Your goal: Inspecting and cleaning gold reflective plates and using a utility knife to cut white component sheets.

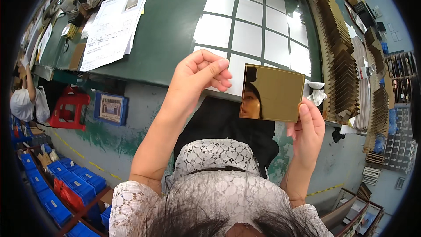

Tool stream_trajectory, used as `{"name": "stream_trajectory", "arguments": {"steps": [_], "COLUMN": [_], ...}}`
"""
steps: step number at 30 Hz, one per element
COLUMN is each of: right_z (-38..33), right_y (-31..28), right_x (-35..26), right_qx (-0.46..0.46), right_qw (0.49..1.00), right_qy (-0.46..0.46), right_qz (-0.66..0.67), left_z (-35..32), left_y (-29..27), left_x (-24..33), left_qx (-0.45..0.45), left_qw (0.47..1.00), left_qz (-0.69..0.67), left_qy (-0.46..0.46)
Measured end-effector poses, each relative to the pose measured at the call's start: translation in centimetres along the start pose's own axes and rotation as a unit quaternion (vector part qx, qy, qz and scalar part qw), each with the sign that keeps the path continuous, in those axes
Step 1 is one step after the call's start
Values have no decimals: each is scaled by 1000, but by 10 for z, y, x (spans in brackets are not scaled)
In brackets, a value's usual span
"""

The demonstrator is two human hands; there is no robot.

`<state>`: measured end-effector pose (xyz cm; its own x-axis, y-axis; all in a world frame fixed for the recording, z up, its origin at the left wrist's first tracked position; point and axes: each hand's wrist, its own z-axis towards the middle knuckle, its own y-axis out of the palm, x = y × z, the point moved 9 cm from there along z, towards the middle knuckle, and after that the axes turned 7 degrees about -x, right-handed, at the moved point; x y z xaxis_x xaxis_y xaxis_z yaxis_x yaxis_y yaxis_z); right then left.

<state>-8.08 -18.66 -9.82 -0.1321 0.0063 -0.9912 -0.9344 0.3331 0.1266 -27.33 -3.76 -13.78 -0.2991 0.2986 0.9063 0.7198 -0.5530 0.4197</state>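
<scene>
Head view: your right hand (pixel 307 127) pinched the square gold mirror-finish plate (pixel 272 92) by its lower right corner, held up above the dark green worktop (pixel 171 39) (silver square plates (pixel 254 30) lay gridded there). Your left hand (pixel 197 77) hovered beside it, fingers curled, holding nothing.

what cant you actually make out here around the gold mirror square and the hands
- Back face of the gold mirror square: it faces away from the head camera.
- Right hand fingers: behind the square; only the thumb shows on its edge.
- Left hand fingertips: curled under; whether they pinch anything is unclear.
- Printed sheets on the green table: too small to read.
- Stacked brown pieces: bent by the fisheye rim.
</scene>
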Motion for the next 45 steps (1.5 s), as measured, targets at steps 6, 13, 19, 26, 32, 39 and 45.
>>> {"name": "stream_trajectory", "arguments": {"steps": [6, 13, 19, 26, 32, 39, 45], "right_z": [-6, 1, 23, 64, 87, 97, 93], "right_y": [1, -5, -11, -14, -27, -35, -39], "right_x": [4, 9, 19, 25, 31, 41, 37], "right_qx": [11, 17, 2, 20, 47, 54, 40], "right_qw": [1000, 1000, 999, 999, 997, 996, 996], "right_qy": [-8, 8, 33, 40, 50, 62, 52], "right_qz": [-3, -13, -41, 3, 33, 45, 66], "left_z": [-3, 5, 26, 50, 65, 68, 57], "left_y": [10, 28, 22, -2, 12, 32, 47], "left_x": [6, 8, 3, -1, -13, -16, -14], "left_qx": [-47, -65, -34, 52, -20, -60, -116], "left_qw": [999, 997, 994, 992, 996, 994, 989], "left_qz": [-10, 47, 86, 109, 50, 41, 23], "left_qy": [12, -22, -49, -41, -74, -80, -85]}}
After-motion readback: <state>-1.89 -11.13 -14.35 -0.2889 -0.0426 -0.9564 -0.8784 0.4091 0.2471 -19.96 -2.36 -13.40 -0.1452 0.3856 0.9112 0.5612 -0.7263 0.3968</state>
